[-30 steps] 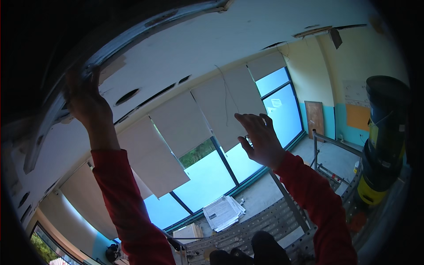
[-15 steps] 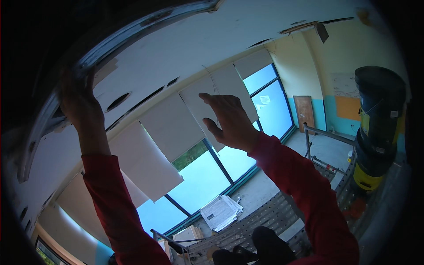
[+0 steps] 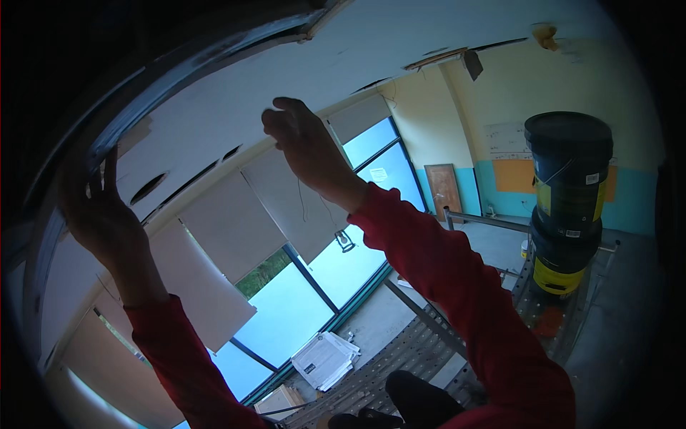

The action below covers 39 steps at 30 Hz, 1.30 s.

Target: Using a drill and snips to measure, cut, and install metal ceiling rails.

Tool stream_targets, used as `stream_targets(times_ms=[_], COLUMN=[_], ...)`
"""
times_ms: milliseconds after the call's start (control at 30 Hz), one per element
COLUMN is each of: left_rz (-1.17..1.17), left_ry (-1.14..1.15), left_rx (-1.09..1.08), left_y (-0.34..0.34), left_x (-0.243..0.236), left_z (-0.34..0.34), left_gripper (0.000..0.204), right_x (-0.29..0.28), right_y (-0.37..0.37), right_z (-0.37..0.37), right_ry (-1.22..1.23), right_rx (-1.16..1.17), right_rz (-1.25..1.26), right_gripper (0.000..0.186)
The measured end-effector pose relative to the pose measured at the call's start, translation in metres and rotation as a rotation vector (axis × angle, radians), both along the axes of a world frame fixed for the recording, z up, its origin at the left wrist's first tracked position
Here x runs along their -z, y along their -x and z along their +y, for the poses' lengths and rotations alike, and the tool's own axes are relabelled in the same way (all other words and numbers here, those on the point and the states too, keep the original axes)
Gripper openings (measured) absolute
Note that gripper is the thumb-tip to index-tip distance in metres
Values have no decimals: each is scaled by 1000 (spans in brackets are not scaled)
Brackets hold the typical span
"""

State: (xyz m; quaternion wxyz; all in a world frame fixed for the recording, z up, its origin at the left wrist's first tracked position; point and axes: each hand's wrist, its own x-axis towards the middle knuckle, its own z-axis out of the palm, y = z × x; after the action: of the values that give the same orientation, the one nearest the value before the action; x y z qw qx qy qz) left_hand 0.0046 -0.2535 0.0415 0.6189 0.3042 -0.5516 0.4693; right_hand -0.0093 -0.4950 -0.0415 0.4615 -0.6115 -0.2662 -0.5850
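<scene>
My left hand [image 3: 96, 214] is raised at the upper left, its fingers hooked on a long metal frame [image 3: 168, 82] along the dark opening in the ceiling; the fingertips are partly in shadow. My right hand [image 3: 311, 154] is lifted to the right of it, below the ceiling [image 3: 371, 36], fingers apart and loosely bent, nothing visible in them. Just under my right wrist a small metal clip-like piece [image 3: 345, 242] hangs, seemingly on a thin wire.
Stacked dark buckets [image 3: 568, 179] stand at the right on a perforated scaffold platform [image 3: 421, 350] with railings [image 3: 493, 222] under my legs [image 3: 418, 407]. Below are windows with blinds [image 3: 236, 222], a wooden board [image 3: 443, 187] against the wall and flattened sheets [image 3: 325, 357] on the floor.
My right hand has moved up and left toward the ceiling, fingers curling a little. My left hand sits lower in the picture, still at the frame; the view has shifted.
</scene>
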Motion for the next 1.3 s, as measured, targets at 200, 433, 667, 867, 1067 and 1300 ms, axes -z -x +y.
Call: stream_targets(times_ms=[200, 433, 667, 867, 1067, 1300], left_rz=[26, 22, 50, 55, 89, -9], left_ry=[24, 26, 60, 108, 69, -69], left_rx=[47, 6, -2, 12, 42, 72], left_y=[7, 10, -7, -3, -20, -33], left_x=[5, 15, 36, 41, 37, -16], left_z=[-16, -21, -24, -35, -26, -20], left_gripper=[42, 39, 40, 36, 36, 34], right_x=[-64, -93, -90, -92, -98, -121], right_y=[19, 13, 12, 10, -13, -6], right_z=[16, 18, 17, -1, 18, -6], right_ry=[-282, -258, -343, -248, -250, -230], right_rx=[-591, -725, -839, -848, -410, -608], right_rz=[37, -90, -65, -14, -182, 78], right_gripper=[64, 43, 41, 59, 69, 40])
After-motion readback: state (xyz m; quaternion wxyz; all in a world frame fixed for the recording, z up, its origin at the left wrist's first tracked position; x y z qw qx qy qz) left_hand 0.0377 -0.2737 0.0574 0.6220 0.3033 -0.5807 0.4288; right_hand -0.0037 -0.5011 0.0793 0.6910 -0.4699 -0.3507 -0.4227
